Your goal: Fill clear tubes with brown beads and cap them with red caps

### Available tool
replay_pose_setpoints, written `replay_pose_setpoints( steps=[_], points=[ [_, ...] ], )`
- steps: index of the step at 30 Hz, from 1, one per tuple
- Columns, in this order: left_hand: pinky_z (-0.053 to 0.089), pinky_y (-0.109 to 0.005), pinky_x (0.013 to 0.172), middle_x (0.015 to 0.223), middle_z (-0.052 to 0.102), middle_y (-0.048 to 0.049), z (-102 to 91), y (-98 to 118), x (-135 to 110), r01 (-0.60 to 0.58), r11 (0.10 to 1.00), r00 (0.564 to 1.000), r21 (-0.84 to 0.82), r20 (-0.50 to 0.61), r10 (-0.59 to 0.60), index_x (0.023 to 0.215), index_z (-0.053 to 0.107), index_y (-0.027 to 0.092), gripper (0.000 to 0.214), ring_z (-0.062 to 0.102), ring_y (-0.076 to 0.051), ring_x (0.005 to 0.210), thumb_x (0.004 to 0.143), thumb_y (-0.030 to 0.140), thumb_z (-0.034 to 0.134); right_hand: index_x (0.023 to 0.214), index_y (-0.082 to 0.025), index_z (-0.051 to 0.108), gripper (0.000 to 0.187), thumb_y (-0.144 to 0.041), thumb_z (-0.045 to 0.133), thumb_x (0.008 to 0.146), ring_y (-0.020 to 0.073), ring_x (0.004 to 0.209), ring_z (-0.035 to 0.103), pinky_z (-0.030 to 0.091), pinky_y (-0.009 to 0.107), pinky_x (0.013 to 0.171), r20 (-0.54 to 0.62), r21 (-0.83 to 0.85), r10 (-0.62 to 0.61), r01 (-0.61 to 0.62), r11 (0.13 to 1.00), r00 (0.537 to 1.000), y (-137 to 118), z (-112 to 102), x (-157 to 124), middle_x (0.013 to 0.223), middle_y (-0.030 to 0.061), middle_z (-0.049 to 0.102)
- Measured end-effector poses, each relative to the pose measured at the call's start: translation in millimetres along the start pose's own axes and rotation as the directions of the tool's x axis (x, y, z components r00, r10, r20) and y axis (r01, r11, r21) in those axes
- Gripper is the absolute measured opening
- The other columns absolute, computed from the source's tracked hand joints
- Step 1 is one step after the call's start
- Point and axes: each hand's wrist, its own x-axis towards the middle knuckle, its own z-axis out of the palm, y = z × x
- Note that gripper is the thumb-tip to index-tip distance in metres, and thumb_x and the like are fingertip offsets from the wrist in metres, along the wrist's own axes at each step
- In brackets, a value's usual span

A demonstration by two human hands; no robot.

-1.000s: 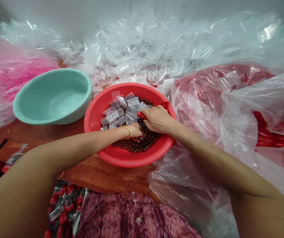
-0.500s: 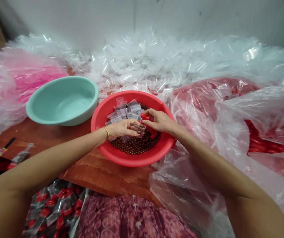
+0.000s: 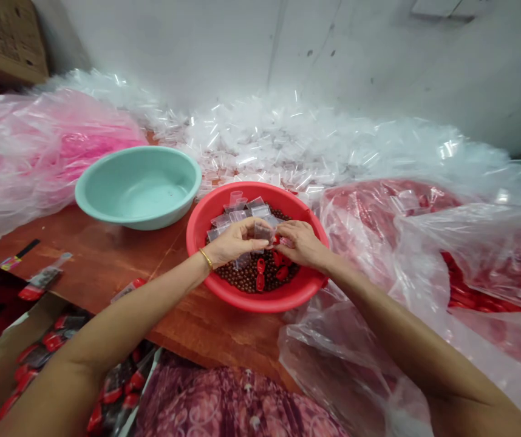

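Over a red basin (image 3: pixel 260 303), my left hand (image 3: pixel 233 244) pinches a small clear plastic container (image 3: pixel 263 232) with something dark inside. My right hand (image 3: pixel 305 244) meets its end, fingers closed around a red cap (image 3: pixel 284 241) that they partly cover. Whether the cap is seated on the container cannot be made out. Beneath my hands lie many small brown balls (image 3: pixel 237 278). Red caps, one of them a loose red cap (image 3: pixel 260 274), rest on the balls. Several clear containers (image 3: pixel 259 209) are heaped toward the basin's far side.
A pale green basin (image 3: pixel 137 220) stands left. Clear containers (image 3: pixel 260 145) pile along the wall. Plastic bags with red pieces (image 3: pixel 379 206) crowd the right; a bag of pink pieces (image 3: pixel 91 142) sits far left. Filled red-capped containers (image 3: pixel 112 388) fill a box below the table's edge.
My view has shifted, so the basins appear lower and to the right. My hands have come together at the container. Red caps from my right hand now lie on the balls.
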Motion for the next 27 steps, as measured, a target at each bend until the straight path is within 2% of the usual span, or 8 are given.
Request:
replay_pose_setpoints(
  steps=[3,6,9,13,17,23,25,27],
  points=[
    [0.046,-0.03,0.087,0.089,0.063,-0.0018,0.9,2.0,0.4,-0.038,0.999,0.999,0.021,-0.019,0.038,0.095,0.056,0.016,0.027,0.06,-0.011,0.085,0.07,0.016,0.066,0.087,-0.019,0.053,0.021,-0.039,0.049,0.081,0.0189,0.082,0.058,0.045,0.035,0.079,-0.141,0.389,0.119,-0.055,0.919,0.983,0.4,3.2,-1.3,0.083,0.0055,0.063],
    [0.046,-0.031,0.088,0.09,0.063,-0.0026,2.1,3.1,1.8,-0.012,0.998,1.0,0.057,-0.026,0.014,0.096,0.057,0.015,0.027,0.059,-0.012,0.087,0.07,0.014,0.065,0.092,-0.022,0.045,0.032,-0.05,0.05,0.078,0.0123,0.059,0.053,0.045,0.027,0.056,-0.102,0.757,0.313,-0.13,0.641,0.944,-5.5,2.8,-2.6,0.073,-0.0016,0.055],
    [0.048,-0.029,0.083,0.091,0.062,-0.0028,3.2,1.8,3.4,0.036,0.998,0.997,0.056,-0.076,-0.032,0.095,0.057,0.015,0.024,0.059,-0.013,0.087,0.072,0.016,0.065,0.088,-0.023,0.046,0.039,-0.057,0.057,0.071,0.0061,0.041,0.037,0.036,0.023,0.04,0.009,0.895,0.431,-0.199,0.399,0.903,-14.9,-5.2,-4.0,0.066,-0.0064,0.046],
    [0.049,-0.026,0.073,0.085,0.06,-0.0016,4.5,-1.1,4.3,0.142,0.989,0.989,0.034,-0.046,-0.14,0.096,0.054,0.015,0.024,0.058,-0.011,0.079,0.074,0.019,0.063,0.072,-0.02,0.045,0.047,-0.062,0.065,0.064,0.0021,0.036,0.025,0.032,0.021,0.034,0.154,0.942,0.394,-0.255,0.219,0.906,-24.9,-21.4,-6.0,0.06,-0.0078,0.043],
    [0.047,-0.025,0.071,0.082,0.058,0.0001,5.8,-2.6,4.5,0.14,0.987,0.99,0.074,-0.003,-0.14,0.093,0.053,0.014,0.022,0.055,-0.009,0.074,0.073,0.017,0.063,0.071,-0.019,0.05,0.049,-0.064,0.065,0.063,0.0026,0.033,0.028,0.032,0.02,0.034,0.195,0.927,0.358,-0.291,0.238,0.913,-32.9,-29.5,-7.7,0.051,-0.0082,0.044],
    [0.043,-0.022,0.059,0.073,0.054,0.0031,7.3,-0.8,2.5,0.159,0.972,0.986,0.173,0.02,-0.165,0.093,0.053,0.015,0.019,0.051,-0.008,0.06,0.075,0.017,0.06,0.074,-0.018,0.054,0.048,-0.065,0.06,0.066,0.0051,0.036,0.035,0.033,0.02,0.036,0.171,0.853,0.307,-0.297,0.429,0.936,-44.4,-24.3,-5.9,0.047,-0.008,0.041],
    [0.042,-0.021,0.056,0.075,0.057,0.0017,7.0,1.7,1.5,0.176,0.974,0.984,0.144,0.009,-0.179,0.096,0.052,0.015,0.022,0.053,-0.008,0.061,0.075,0.016,0.059,0.084,-0.019,0.055,0.047,-0.06,0.066,0.063,0.0061,0.038,0.038,0.035,0.021,0.038,0.12,0.831,0.336,-0.28,0.481,0.934,-41.1,-22.0,-5.4,0.053,-0.0073,0.046],
    [0.042,-0.02,0.054,0.079,0.06,-0.0002,6.1,4.0,1.1,0.175,0.981,0.985,0.081,-0.009,-0.175,0.098,0.052,0.014,0.025,0.056,-0.009,0.064,0.074,0.014,0.058,0.082,-0.018,0.054,0.041,-0.054,0.065,0.065,0.0071,0.042,0.041,0.036,0.022,0.041,0.051,0.792,0.358,-0.256,0.554,0.932,-33.4,-20.4,-6.1,0.055,-0.006,0.049]
  ],
)
